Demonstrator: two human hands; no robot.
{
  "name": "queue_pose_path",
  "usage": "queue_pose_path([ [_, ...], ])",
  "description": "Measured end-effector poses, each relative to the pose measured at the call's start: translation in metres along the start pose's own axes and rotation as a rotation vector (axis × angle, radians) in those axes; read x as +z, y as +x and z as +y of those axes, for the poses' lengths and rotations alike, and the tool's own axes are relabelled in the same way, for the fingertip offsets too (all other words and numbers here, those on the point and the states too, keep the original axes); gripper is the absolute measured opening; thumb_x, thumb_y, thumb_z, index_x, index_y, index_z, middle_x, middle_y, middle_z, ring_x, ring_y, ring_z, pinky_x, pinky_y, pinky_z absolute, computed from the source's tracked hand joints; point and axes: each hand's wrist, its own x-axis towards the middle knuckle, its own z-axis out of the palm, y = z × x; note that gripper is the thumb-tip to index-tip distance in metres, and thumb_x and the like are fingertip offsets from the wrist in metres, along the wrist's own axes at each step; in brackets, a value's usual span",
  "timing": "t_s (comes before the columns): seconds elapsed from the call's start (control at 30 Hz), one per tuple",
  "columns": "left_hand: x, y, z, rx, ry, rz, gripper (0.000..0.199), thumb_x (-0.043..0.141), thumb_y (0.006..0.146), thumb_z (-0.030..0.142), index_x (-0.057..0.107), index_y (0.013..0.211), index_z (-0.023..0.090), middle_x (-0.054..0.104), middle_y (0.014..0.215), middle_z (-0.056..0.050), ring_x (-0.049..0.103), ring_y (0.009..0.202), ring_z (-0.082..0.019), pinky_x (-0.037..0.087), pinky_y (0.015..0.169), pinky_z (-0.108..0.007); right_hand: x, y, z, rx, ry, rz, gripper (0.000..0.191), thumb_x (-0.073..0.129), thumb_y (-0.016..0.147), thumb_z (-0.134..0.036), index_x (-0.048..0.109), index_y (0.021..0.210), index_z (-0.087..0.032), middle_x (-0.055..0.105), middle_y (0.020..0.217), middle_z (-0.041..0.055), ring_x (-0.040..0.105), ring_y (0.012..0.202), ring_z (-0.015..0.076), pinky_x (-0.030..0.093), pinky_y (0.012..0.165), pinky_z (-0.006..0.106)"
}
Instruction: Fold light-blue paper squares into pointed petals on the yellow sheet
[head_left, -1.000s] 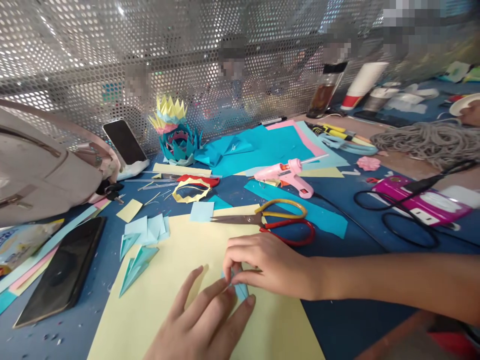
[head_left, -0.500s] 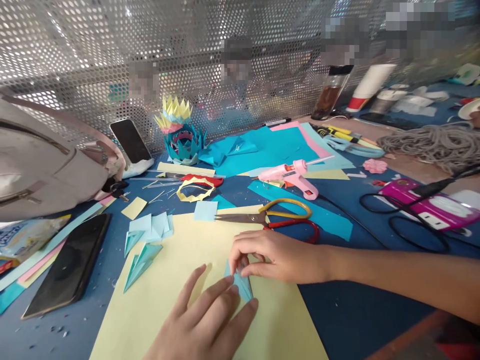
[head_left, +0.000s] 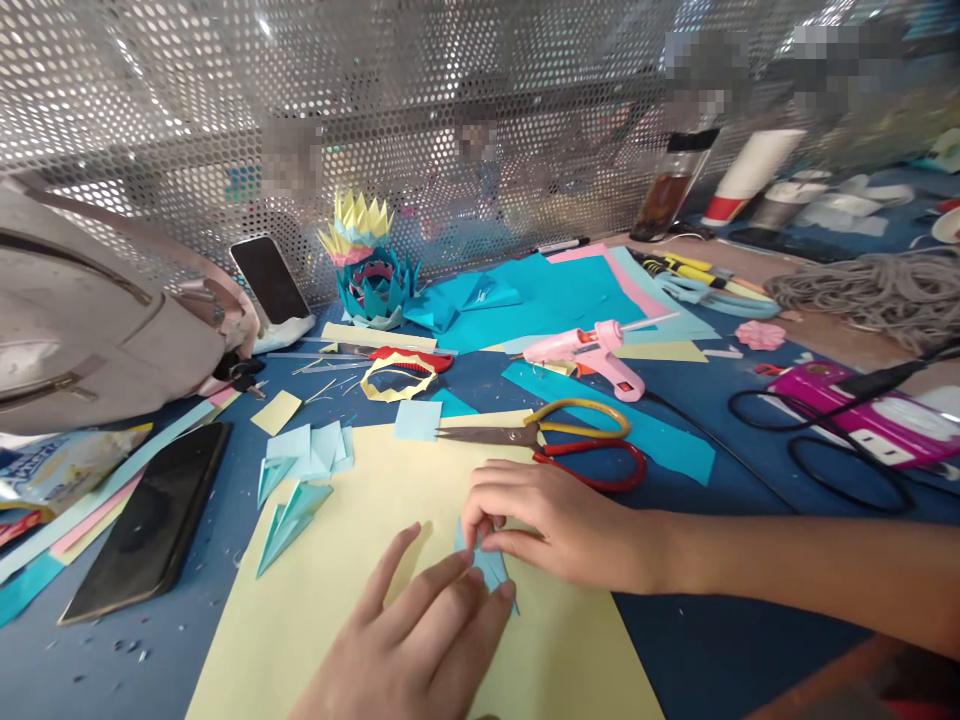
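A small folded piece of light blue paper (head_left: 491, 568) lies on a large pale yellow sheet (head_left: 390, 485). My right hand (head_left: 525, 510) has its thumb and fingers pinched at the upper edge of the blue piece; the fingertips partly hide it. From the lower side, my left hand (head_left: 427, 620) rests its spread fingertips on the same piece against the sheet. Left of the hands are folded blue paper points (head_left: 294, 525) and light blue paper squares (head_left: 311, 450). Scissors (head_left: 525, 435) with yellow and red handles lie just beyond my right hand.
Behind the scissors sits a pink glue gun (head_left: 585, 355) with its cord running right. A magenta power strip (head_left: 862, 420) is at right. Phones (head_left: 150, 525), a bag (head_left: 97, 320) and a layered paper flower (head_left: 371, 265) stand or lie to the left.
The view has shifted slightly, so things appear a little farther right. Both hands keep nearly the same pose, and a lower tip of the blue paper now shows past my left fingers.
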Motion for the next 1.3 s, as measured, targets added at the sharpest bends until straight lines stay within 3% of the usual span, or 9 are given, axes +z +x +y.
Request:
queue_pose_path([
  [0.43,0.002,0.001,0.003,-0.005,0.018,-0.001,0.045,0.032,0.109,0.046,0.070,0.125,0.026,0.073,0.105,0.001,0.063,0.115,-0.020,0.004,0.129,-0.048,0.009,-0.005,0.002,-0.121,-0.187,0.037,0.009,0.053,0.101,-0.014,0.060,0.097,-0.018,0.060,0.094,0.0022,0.054,0.084,0.0154,0.038,0.071,0.024],
  [0.63,0.018,-0.005,0.013,-0.120,0.002,0.181,0.038,0.037,0.107,0.043,0.072,0.118,0.034,0.069,0.101,-0.001,0.061,0.116,-0.020,0.010,0.128,-0.052,0.010,-0.005,0.003,-0.126,-0.217,0.038,0.009,0.053,0.102,-0.015,0.060,0.097,-0.018,0.059,0.093,0.0018,0.053,0.083,0.0151,0.038,0.071,0.024],
  [0.77,0.010,-0.008,0.010,-0.042,0.064,0.030,0.035,0.047,0.105,0.042,0.060,0.137,0.040,0.069,0.107,0.001,0.062,0.118,-0.018,0.007,0.129,-0.052,0.009,-0.005,0.003,-0.122,-0.225,0.027,0.010,0.052,0.102,-0.016,0.060,0.098,-0.019,0.059,0.094,0.0021,0.054,0.083,0.0152,0.038,0.071,0.025],
  [0.9,0.000,-0.011,0.003,0.018,0.061,-0.024,0.042,0.040,0.107,0.045,0.057,0.143,0.030,0.072,0.113,0.000,0.061,0.125,-0.020,0.001,0.129,-0.052,0.010,-0.006,0.005,-0.105,-0.227,0.006,0.011,0.050,0.104,-0.020,0.061,0.100,-0.019,0.060,0.095,0.0028,0.055,0.084,0.0156,0.039,0.072,0.025],
  [1.03,0.001,-0.015,0.001,0.006,-0.018,-0.013,0.044,0.036,0.109,0.041,0.065,0.131,0.016,0.071,0.123,-0.003,0.052,0.138,-0.022,0.008,0.130,-0.050,0.011,-0.007,0.005,-0.105,-0.226,0.012,0.012,0.050,0.104,-0.020,0.061,0.101,-0.019,0.061,0.096,0.0037,0.055,0.083,0.0157,0.039,0.071,0.025],
  [1.17,0.002,-0.017,0.002,0.029,-0.001,-0.030,0.040,0.041,0.108,0.038,0.064,0.134,0.018,0.072,0.123,-0.003,0.052,0.139,-0.023,0.010,0.130,-0.051,0.007,-0.005,0.002,-0.072,-0.162,0.011,0.013,0.049,0.103,-0.017,0.061,0.099,-0.018,0.062,0.096,0.0041,0.056,0.084,0.0156,0.040,0.072,0.025],
  [1.3,-0.001,-0.015,0.002,0.012,-0.007,-0.018,0.031,0.050,0.104,0.028,0.067,0.128,0.019,0.073,0.121,-0.002,0.054,0.137,-0.022,0.012,0.130,-0.050,-0.008,-0.003,0.003,-0.100,-0.027,-0.126,0.007,0.058,0.098,-0.017,0.064,0.098,-0.016,0.062,0.091,0.0036,0.058,0.086,0.0156,0.044,0.075,0.024],
])
